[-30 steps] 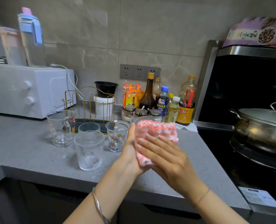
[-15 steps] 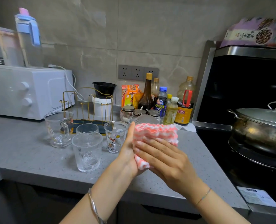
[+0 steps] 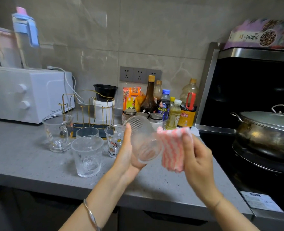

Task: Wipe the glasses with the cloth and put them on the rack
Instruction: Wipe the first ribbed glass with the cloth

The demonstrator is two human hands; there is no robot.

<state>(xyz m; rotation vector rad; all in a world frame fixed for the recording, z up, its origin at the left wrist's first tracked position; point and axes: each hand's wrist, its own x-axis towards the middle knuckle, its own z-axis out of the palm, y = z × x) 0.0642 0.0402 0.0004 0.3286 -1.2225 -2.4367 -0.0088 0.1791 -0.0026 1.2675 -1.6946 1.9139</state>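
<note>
Only the cartoon glass [image 3: 113, 144] shows legible lettering, seemingly "Hello Kitty".

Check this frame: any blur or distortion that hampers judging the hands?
Head view: motion blur ghosts the jug and white oven; the right hand and cloth are soft; the ribbed glass in the left hand is sharper; the wide-angle lens bends the edges.

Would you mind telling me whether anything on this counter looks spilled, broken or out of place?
Nothing stands out. The four glasses on the counter stand upright before the rack, with no spill visible. Only the fifth glass is tilted, held in the left hand, with the cloth in the right hand beside it.
</note>
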